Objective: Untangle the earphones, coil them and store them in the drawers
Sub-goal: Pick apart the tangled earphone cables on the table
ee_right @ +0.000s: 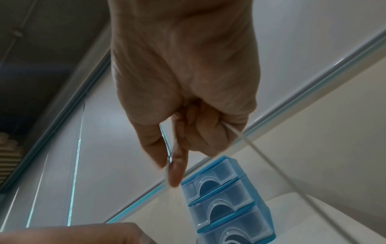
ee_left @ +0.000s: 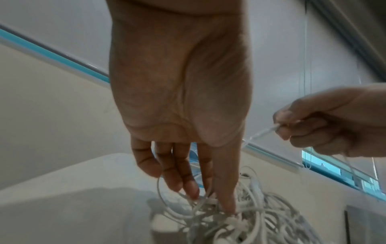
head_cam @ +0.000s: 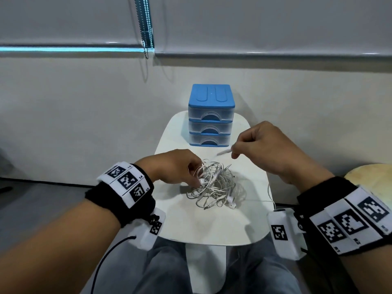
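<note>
A tangled heap of white earphones [head_cam: 216,185] lies in the middle of a small white table [head_cam: 212,228]. My left hand [head_cam: 195,175] reaches down into the heap's left side, and its thumb and fingertips [ee_left: 226,206] pinch strands of cable [ee_left: 250,219]. My right hand [head_cam: 234,152] hovers above and right of the heap, pinching a thin white plug end [head_cam: 223,152] between thumb and forefinger [ee_right: 175,171]. A cable [ee_right: 271,165] trails from that fist toward the table's right edge. The blue three-drawer unit [head_cam: 211,115] stands behind, all drawers closed.
The table is narrow, and its right edge [head_cam: 269,187] lies under my right wrist. A pale round stool [head_cam: 369,175] sits to the right. My jeans-clad legs [head_cam: 165,268] are below the near edge. A wall and a blind with a bead chain [head_cam: 146,28] stand behind.
</note>
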`<action>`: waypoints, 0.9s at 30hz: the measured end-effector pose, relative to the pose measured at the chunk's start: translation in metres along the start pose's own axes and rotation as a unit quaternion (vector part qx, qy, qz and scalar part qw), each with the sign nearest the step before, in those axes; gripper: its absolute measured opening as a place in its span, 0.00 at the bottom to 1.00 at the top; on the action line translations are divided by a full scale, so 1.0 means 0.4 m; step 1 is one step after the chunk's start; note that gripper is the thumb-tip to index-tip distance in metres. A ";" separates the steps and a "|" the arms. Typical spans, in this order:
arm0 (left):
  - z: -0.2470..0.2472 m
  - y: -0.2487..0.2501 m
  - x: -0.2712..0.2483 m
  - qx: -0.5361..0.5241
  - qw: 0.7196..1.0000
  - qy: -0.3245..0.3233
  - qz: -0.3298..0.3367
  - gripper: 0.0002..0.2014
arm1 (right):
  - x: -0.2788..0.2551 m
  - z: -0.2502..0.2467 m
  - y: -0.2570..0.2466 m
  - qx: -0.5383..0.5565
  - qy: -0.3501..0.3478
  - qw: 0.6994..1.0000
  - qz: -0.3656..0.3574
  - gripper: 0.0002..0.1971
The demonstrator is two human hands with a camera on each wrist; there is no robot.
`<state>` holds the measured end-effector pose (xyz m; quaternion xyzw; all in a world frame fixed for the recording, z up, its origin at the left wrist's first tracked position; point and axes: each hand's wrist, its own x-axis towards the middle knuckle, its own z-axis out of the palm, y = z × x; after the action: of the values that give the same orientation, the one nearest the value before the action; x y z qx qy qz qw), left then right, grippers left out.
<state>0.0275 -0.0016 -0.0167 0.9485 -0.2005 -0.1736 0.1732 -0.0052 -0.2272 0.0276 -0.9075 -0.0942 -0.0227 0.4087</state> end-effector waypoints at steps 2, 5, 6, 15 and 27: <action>-0.004 -0.003 0.002 0.012 1.000 0.015 0.008 0.10 | -0.003 0.001 0.001 -0.030 -0.019 0.999 -0.013 0.12; -0.026 0.003 -0.010 0.058 0.997 0.042 0.007 0.07 | -0.002 -0.001 0.017 -0.061 -0.008 0.998 -0.025 0.13; -0.033 0.010 -0.017 0.080 0.996 0.044 -0.001 0.09 | -0.001 -0.003 0.022 -0.072 -0.001 0.997 -0.024 0.12; -0.073 0.049 -0.034 0.070 0.993 0.080 0.049 0.08 | -0.002 0.012 0.005 -0.116 -0.073 0.991 -0.003 0.07; -0.096 0.016 0.001 -0.034 0.993 0.000 0.116 0.15 | -0.006 0.037 -0.002 -0.158 -0.109 0.981 -0.025 0.10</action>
<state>0.0412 0.0026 0.0194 0.9125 -0.3033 -0.1585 0.2242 -0.0081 -0.2158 0.0182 -0.9550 -0.1561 0.0510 0.2470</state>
